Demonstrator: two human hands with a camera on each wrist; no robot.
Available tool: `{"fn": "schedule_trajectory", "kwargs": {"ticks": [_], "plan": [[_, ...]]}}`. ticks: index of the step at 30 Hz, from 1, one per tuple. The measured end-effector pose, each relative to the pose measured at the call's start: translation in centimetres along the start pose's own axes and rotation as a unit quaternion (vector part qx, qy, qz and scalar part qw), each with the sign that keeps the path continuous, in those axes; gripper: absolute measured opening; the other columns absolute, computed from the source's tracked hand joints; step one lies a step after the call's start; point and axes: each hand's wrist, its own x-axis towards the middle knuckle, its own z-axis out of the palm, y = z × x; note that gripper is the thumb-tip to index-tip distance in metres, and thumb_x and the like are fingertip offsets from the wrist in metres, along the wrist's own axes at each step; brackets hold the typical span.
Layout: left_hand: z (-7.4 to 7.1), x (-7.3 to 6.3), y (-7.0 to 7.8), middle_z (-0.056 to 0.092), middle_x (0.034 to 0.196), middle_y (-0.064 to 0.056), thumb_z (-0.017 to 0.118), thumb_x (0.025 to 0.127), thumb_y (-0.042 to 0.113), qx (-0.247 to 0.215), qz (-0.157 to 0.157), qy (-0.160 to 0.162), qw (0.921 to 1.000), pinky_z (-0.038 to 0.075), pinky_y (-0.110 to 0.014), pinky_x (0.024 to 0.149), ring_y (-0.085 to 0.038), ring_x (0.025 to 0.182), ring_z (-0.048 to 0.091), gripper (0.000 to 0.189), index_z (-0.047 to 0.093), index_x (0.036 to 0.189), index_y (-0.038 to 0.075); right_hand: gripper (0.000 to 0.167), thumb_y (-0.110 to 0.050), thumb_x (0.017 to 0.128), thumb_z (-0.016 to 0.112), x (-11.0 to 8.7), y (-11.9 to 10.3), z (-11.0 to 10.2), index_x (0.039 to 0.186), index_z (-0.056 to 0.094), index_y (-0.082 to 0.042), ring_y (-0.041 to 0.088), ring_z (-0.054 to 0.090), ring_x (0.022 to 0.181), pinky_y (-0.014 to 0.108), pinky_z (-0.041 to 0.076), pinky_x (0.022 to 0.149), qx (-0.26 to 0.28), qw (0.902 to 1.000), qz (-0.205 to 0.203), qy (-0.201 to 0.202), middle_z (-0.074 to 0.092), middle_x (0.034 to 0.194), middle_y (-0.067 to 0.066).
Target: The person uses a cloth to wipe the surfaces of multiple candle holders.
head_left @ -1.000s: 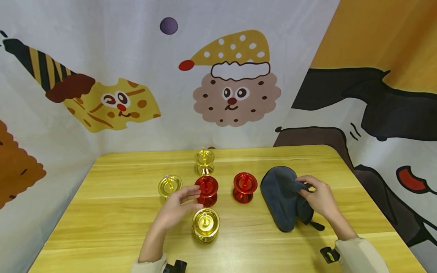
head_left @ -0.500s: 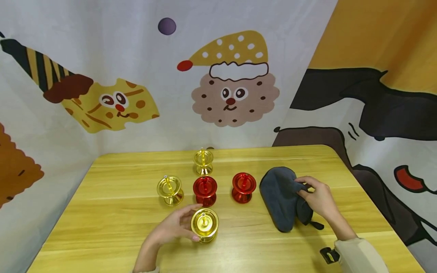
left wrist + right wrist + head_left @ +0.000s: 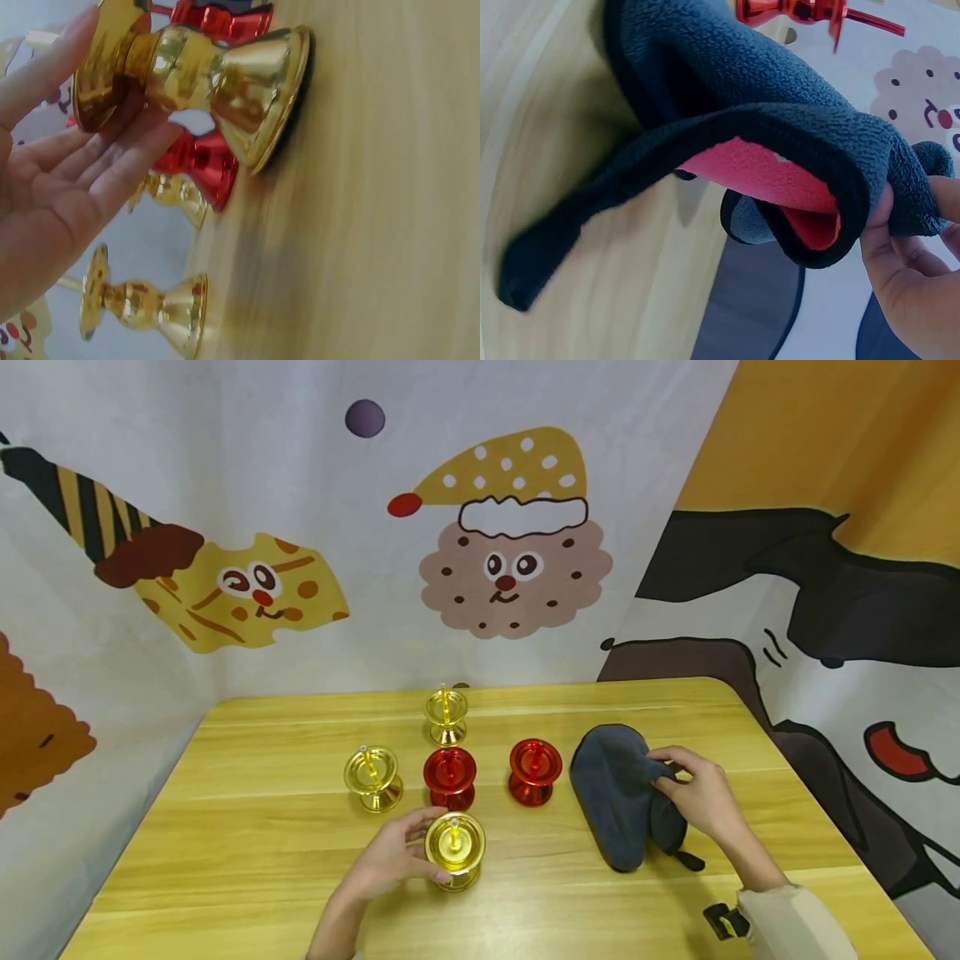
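Observation:
Nearest the front, a gold candlestick (image 3: pixel 455 843) with a dished top and a central spike is held by my left hand (image 3: pixel 396 856). In the left wrist view the thumb lies at the rim of its dish (image 3: pixel 112 67), the fingers on the other side, and its base stands at a slant close to the tabletop. My right hand (image 3: pixel 697 789) pinches a bunched fold of a dark blue-grey cloth (image 3: pixel 615 797). The right wrist view shows the cloth's fuzzy face, its black binding, a pink inner side (image 3: pixel 772 176) and a dangling black strap (image 3: pixel 547 240).
Behind the held candlestick stands a red candlestick (image 3: pixel 450 777), with another red candlestick (image 3: pixel 536 772) to its right. One gold candlestick (image 3: pixel 375 777) is at the left and one more gold candlestick (image 3: pixel 447 714) near the table's (image 3: pixel 262 860) back edge. A cartoon-printed curtain (image 3: pixel 300 460) hangs behind.
My left hand has come down from beside the middle red candlestick to the front gold one, gripped it and shifted it slightly right and back. My right hand keeps its pinch on the cloth.

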Motion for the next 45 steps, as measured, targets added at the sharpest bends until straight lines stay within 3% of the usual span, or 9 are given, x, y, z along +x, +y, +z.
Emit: {"fn": "schedule_trajectory", "kwargs": {"ticks": [5,10,17,23,29,34,41,45], "plan": [[1.0,0.7,1.0,0.053,0.115,-0.018,0.081,0.062,0.004,0.022,-0.016,0.043,0.9987,0.049,-0.034,0.083,-0.029,0.099,0.056,0.081,0.04,0.13,-0.009,0.03,0.012,0.072,0.069,0.1,-1.1,-0.7,0.097,0.067,-0.004,0.004,0.053,0.077,0.015,0.047,0.066,0.016,0.9995,-0.027,0.008,0.064,0.093,0.01],[1.9,1.9,2.5,0.056,0.111,-0.014,0.084,0.061,0.01,0.048,-0.008,0.078,0.9958,0.049,-0.033,0.082,-0.025,0.095,0.057,0.078,0.046,0.128,-0.005,0.029,0.013,0.071,0.069,0.4,-2.7,-1.6,0.095,0.067,-0.003,0.0,0.051,0.076,0.009,0.045,0.066,0.022,0.9986,-0.049,0.003,0.063,0.089,0.008],[4.4,4.0,5.2,0.056,0.107,-0.015,0.082,0.064,0.005,0.002,0.026,0.06,0.9978,0.05,-0.032,0.081,-0.025,0.096,0.058,0.072,0.046,0.125,-0.007,0.029,0.012,0.073,0.068,0.3,-5.8,-2.1,0.098,0.066,-0.003,0.003,0.054,0.079,0.015,0.05,0.062,0.091,0.9925,-0.071,-0.04,0.061,0.088,0.005],[6.6,5.3,6.9,0.057,0.108,-0.012,0.082,0.063,0.004,-0.011,0.039,0.049,0.998,0.049,-0.034,0.083,-0.024,0.098,0.057,0.069,0.048,0.122,-0.003,0.029,0.01,0.075,0.068,-0.2,-7.7,-0.7,0.1,0.065,-0.005,0.005,0.057,0.086,0.024,0.053,0.061,0.152,0.9805,-0.091,-0.086,0.062,0.095,0.005],[7.6,5.8,7.1,0.057,0.114,-0.011,0.083,0.064,0.009,0.022,0.034,0.052,0.9978,0.047,-0.036,0.086,-0.023,0.101,0.056,0.071,0.048,0.125,0.0,0.031,0.009,0.076,0.068,-1.0,-8.2,0.8,0.104,0.064,-0.005,0.009,0.057,0.086,0.026,0.054,0.061,0.196,0.9668,-0.109,-0.123,0.06,0.099,0.007],[7.6,6.0,6.9,0.057,0.117,-0.013,0.083,0.064,0.007,0.018,0.036,0.05,0.9979,0.049,-0.035,0.084,-0.023,0.099,0.058,0.074,0.045,0.127,-0.003,0.029,0.003,0.08,0.066,-1.4,-8.2,2.0,0.108,0.063,-0.005,0.014,0.054,0.081,0.027,0.052,0.063,0.238,0.9563,-0.103,-0.134,0.057,0.101,0.007],[7.4,5.9,6.7,0.058,0.115,-0.013,0.083,0.065,0.008,0.021,0.045,0.05,0.9975,0.05,-0.031,0.081,-0.022,0.097,0.059,0.073,0.045,0.126,-0.004,0.032,-0.002,0.085,0.062,-1.7,-8.0,3.2,0.117,0.058,-0.005,0.015,0.052,0.092,0.026,0.051,0.071,0.251,0.9519,-0.089,-0.151,0.051,0.112,0.009],[7.1,5.8,6.5,0.058,0.114,-0.013,0.083,0.064,0.007,0.01,0.043,0.054,0.9976,0.05,-0.031,0.081,-0.022,0.096,0.059,0.072,0.046,0.126,-0.003,0.046,0.003,0.086,0.058,-1.7,-7.7,3.1,0.13,0.046,-0.002,0.014,0.049,0.099,0.025,0.05,0.075,0.282,0.9358,-0.109,-0.181,0.047,0.121,0.015]]}}
